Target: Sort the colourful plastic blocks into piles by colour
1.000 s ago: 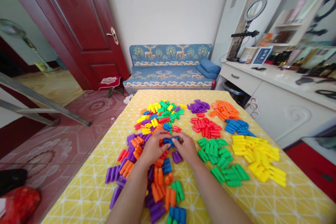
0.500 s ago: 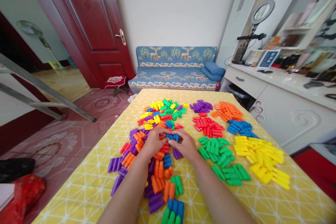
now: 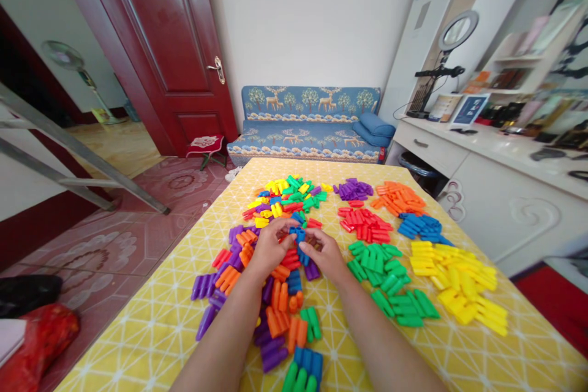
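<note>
Both hands meet over the middle of the table, holding blue bullet-shaped plastic building blocks (image 3: 298,233) between their fingertips. My left hand (image 3: 272,247) pinches the blocks from the left, thumb and fingers closed. From the right, my right hand (image 3: 324,251) grips them the same way. Beneath and around the hands lie red blocks (image 3: 290,258), purple blocks (image 3: 312,269) and orange blocks (image 3: 278,295), many joined in rows. Mixed coloured blocks (image 3: 285,196) are heaped just beyond the hands.
On the right, blocks lie in piles by colour: purple (image 3: 353,188), orange (image 3: 399,197), red (image 3: 365,223), blue (image 3: 421,226), green (image 3: 381,266) and yellow (image 3: 459,282). A patterned yellow cloth (image 3: 160,324) covers the table. Beyond stands a blue sofa (image 3: 303,128).
The blue blocks have been turned and lifted slightly between my fingers, so their hollow ends now show. Both hands stay in nearly the same place. The camera view has shifted a little.
</note>
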A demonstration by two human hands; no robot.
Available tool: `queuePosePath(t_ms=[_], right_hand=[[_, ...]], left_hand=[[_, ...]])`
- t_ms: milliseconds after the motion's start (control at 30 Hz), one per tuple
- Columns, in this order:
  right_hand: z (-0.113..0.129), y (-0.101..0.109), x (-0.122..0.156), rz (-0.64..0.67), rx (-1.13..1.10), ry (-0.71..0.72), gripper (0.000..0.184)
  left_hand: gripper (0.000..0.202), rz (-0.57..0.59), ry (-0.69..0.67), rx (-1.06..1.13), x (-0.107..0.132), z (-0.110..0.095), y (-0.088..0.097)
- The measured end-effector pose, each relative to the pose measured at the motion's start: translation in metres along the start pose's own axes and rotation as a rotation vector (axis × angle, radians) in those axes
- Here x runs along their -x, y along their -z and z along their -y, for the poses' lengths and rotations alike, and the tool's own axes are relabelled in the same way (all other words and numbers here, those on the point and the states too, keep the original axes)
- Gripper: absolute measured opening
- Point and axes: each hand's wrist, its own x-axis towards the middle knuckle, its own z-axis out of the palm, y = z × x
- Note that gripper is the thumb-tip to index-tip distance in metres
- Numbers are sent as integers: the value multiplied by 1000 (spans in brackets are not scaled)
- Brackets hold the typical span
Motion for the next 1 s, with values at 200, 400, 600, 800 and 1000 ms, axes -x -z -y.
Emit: queuePosePath(t_ms=[200, 400, 600, 800, 1000], right_hand=[[0, 2, -1, 14, 35, 16, 39], [-5, 4, -2, 2, -45, -3, 38], [-5, 4, -2, -28, -46, 0, 38], [0, 4, -3, -81, -148, -18, 28], [-1, 4, -4, -173, -201, -22, 25]], left_hand=[[29, 18, -4, 173, 2, 3, -4], [40, 15, -52, 88, 1, 4, -4], [39, 35, -78, 17, 1, 6, -3], [43, 50, -14, 8, 1, 6, -5], [37, 119, 7, -4, 0, 6, -5]])
